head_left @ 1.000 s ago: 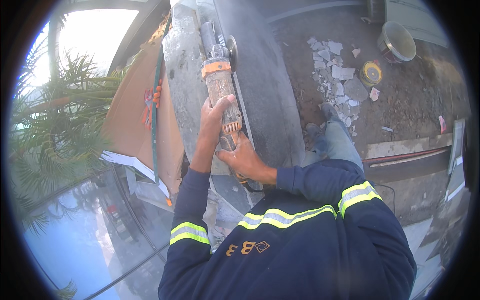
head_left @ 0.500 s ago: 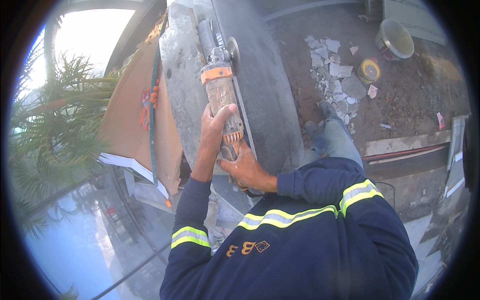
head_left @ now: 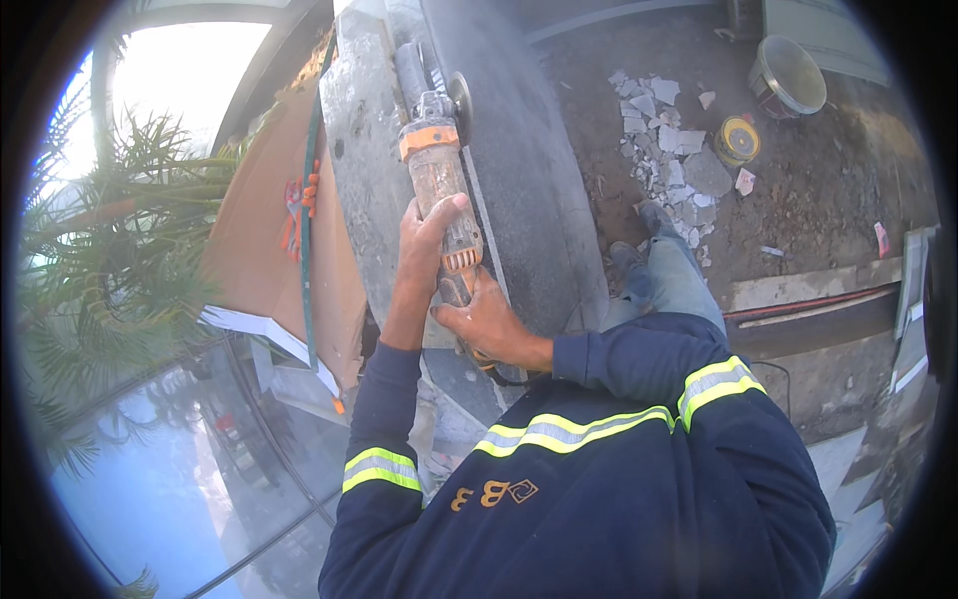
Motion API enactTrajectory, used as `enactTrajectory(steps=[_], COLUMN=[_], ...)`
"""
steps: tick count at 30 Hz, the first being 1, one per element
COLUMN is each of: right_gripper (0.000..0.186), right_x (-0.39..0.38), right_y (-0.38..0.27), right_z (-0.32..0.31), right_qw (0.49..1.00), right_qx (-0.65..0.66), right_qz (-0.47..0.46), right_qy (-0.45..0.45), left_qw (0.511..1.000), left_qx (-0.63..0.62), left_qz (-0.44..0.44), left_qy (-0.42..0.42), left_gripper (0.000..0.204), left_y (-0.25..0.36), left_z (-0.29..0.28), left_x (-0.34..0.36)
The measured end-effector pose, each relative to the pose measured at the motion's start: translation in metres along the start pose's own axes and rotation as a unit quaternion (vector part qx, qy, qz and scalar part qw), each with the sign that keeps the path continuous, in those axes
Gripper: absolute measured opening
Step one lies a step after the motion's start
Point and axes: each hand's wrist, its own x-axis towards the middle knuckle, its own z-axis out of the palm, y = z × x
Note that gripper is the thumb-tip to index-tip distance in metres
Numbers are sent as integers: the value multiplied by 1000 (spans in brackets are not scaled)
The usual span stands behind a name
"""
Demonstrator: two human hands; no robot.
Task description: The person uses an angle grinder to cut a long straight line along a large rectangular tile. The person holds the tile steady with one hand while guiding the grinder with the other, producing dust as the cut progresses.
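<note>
An orange-banded angle grinder (head_left: pixel 437 170), coated in dust, lies lengthwise in front of me with its head pointing away. My left hand (head_left: pixel 427 235) is wrapped round its body, thumb across the top. Nearer to me, my right hand (head_left: pixel 489 321) is closed round the rear handle. The round cutting disc (head_left: pixel 460 105) stands upright on the right side of the head, at the edge of a grey slab (head_left: pixel 369 150). Whether the disc touches the slab is hard to tell. Right of the slab's pale edge, a darker grey surface (head_left: pixel 524 170) slopes down.
Broken tile pieces (head_left: pixel 679 140) lie on the dirt floor to the right, near a yellow-lidded tub (head_left: pixel 736 141) and a white bucket (head_left: pixel 788 80). On the left are a brown board (head_left: pixel 259 220), a long green strip (head_left: pixel 307 230), palm leaves (head_left: pixel 120 230) and glass panes (head_left: pixel 180 459).
The grinder and both hands have shifted very slightly away from me and a little to the left. My grip looks the same.
</note>
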Motion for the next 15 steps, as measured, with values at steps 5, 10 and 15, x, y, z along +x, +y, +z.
enactTrajectory(steps=[5,10,15], right_gripper=[72,71,70], right_x=[-9,-17,-16], right_y=[-9,-7,-10], right_z=[0,2,3], right_qw=[999,998,999], right_qx=[-5,5,22], right_qz=[37,53,28], right_qy=[-14,-22,-10], left_qw=[1000,1000,1000], left_qx=[14,10,11], left_qz=[-3,-7,-5], left_qy=[7,6,12], left_gripper=[55,57,56], left_y=[0,1,1], left_z=[1,4,5], left_x=[-7,-18,-17])
